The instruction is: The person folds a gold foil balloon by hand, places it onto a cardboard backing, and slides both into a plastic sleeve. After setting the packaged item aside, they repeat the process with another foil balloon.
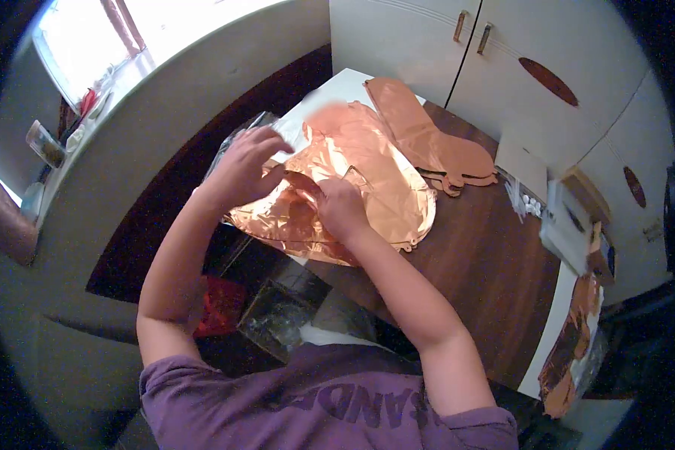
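A large sheet of shiny copper-coloured foil [401,191], crinkled and partly folded over, lies on the table in front of me. Over its left part is my left hand [247,165], fingers apart and nothing visible between them. My right hand [343,208] is closed on the foil near its middle, with the fingertips partly hidden. Beyond the sheet, flat foil pieces [427,139] of the same colour lie stacked at the table's far edge.
On the brown table [472,262], small white items [531,204] and a clear plastic box [566,229] sit at the right. More copper foil [570,352] lies at the right edge. White cabinets [405,45] stand behind. A jar [45,144] is on the windowsill.
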Demonstrator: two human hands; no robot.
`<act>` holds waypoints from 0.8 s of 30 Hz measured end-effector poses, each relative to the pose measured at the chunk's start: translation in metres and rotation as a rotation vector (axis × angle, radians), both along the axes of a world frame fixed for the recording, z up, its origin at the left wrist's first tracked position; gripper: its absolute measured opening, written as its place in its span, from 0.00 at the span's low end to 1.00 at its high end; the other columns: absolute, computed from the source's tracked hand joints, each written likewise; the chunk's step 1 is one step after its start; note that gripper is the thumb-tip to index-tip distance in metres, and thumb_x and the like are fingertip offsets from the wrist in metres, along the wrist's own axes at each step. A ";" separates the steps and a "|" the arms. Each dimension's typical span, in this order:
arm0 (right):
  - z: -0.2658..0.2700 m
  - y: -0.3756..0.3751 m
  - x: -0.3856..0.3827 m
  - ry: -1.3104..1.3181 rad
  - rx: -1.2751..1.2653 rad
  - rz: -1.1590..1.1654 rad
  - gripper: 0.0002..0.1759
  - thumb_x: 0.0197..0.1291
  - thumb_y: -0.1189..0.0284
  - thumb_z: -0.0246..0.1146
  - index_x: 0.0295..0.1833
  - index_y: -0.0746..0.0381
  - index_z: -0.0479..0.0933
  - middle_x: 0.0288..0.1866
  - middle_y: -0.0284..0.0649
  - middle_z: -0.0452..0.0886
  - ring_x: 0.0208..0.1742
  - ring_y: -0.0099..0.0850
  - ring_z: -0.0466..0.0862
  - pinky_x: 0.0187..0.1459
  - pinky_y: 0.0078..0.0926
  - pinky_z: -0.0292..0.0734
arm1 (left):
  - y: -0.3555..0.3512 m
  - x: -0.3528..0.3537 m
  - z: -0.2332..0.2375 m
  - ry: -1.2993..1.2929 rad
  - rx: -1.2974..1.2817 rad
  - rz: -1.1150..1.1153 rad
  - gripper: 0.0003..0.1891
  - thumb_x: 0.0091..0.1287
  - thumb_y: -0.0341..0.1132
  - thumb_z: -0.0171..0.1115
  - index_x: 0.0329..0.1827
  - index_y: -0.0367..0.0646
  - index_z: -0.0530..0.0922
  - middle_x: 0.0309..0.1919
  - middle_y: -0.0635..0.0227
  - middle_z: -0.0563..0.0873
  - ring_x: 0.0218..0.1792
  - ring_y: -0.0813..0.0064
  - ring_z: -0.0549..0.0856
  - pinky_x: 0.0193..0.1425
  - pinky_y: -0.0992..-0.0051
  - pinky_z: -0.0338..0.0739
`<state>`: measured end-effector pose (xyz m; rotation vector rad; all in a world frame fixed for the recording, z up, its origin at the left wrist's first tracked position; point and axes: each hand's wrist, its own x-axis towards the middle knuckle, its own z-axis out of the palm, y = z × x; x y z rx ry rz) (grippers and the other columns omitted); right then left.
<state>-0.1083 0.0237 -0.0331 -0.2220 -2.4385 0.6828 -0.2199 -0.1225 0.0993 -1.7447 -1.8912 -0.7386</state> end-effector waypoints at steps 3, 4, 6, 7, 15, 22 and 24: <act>0.003 0.004 0.005 -0.135 -0.105 0.100 0.08 0.58 0.72 0.57 0.34 0.62 0.81 0.35 0.49 0.83 0.40 0.50 0.84 0.44 0.48 0.78 | -0.031 0.023 -0.011 -0.059 -0.024 0.140 0.07 0.60 0.31 0.64 0.26 0.37 0.81 0.25 0.58 0.82 0.30 0.55 0.84 0.40 0.58 0.78; 0.005 0.005 0.007 -0.165 -0.122 0.138 0.09 0.58 0.72 0.56 0.34 0.63 0.81 0.35 0.51 0.83 0.40 0.52 0.84 0.44 0.49 0.79 | -0.040 0.030 -0.023 -0.212 -0.062 0.205 0.08 0.60 0.31 0.64 0.26 0.37 0.81 0.26 0.58 0.83 0.30 0.55 0.84 0.38 0.58 0.78; 0.006 0.008 0.006 -0.191 -0.158 0.105 0.10 0.59 0.68 0.59 0.33 0.63 0.82 0.34 0.52 0.83 0.39 0.51 0.83 0.43 0.47 0.77 | -0.050 0.036 -0.049 -0.501 -0.313 0.363 0.12 0.65 0.37 0.63 0.34 0.35 0.85 0.32 0.54 0.86 0.33 0.57 0.87 0.40 0.61 0.80; 0.012 0.008 0.008 -0.219 -0.150 0.103 0.10 0.57 0.69 0.59 0.33 0.63 0.82 0.35 0.52 0.83 0.40 0.51 0.84 0.44 0.47 0.78 | -0.048 0.041 -0.059 -0.532 -0.253 0.389 0.13 0.65 0.40 0.64 0.38 0.36 0.85 0.33 0.53 0.87 0.35 0.57 0.87 0.41 0.62 0.80; -0.003 -0.005 -0.003 -0.105 -0.099 0.089 0.11 0.53 0.64 0.66 0.30 0.62 0.81 0.32 0.50 0.83 0.37 0.49 0.83 0.41 0.45 0.77 | -0.018 0.008 -0.105 -1.040 -0.106 0.436 0.22 0.65 0.47 0.69 0.39 0.30 0.85 0.30 0.60 0.89 0.34 0.73 0.87 0.37 0.74 0.81; 0.013 0.027 -0.004 -0.058 -0.622 -0.076 0.19 0.60 0.57 0.67 0.33 0.64 0.84 0.27 0.51 0.83 0.29 0.47 0.84 0.35 0.43 0.76 | -0.015 0.009 -0.129 -0.994 -0.016 0.279 0.18 0.64 0.42 0.69 0.44 0.33 0.83 0.40 0.57 0.87 0.39 0.68 0.86 0.41 0.70 0.80; 0.022 0.060 0.001 -0.090 -0.595 -0.179 0.17 0.66 0.63 0.64 0.36 0.70 0.82 0.25 0.40 0.82 0.27 0.26 0.80 0.33 0.33 0.76 | -0.019 0.005 -0.142 -0.527 -0.158 0.296 0.16 0.62 0.40 0.70 0.46 0.37 0.83 0.43 0.56 0.86 0.42 0.62 0.85 0.46 0.66 0.80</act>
